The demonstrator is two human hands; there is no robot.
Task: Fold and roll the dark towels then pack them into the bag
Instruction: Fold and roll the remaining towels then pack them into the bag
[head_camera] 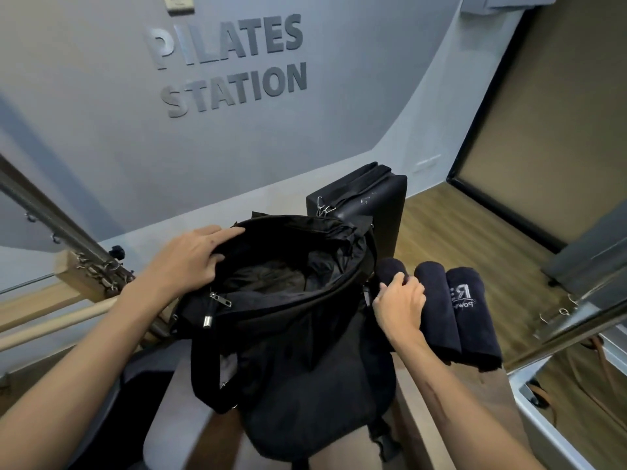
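Backpack (305, 351) sits open nearest me, my left hand (190, 256) gripping its far-left rim. Just right of it, my right hand (400, 303) curls round one rolled towel (390, 269) — two more rolls (458, 320) lie alongside, touching.

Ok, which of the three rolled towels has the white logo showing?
The rolled towel farthest from the bag, the outermost one. The middle roll and the one the right hand grips show plain dark fabric.
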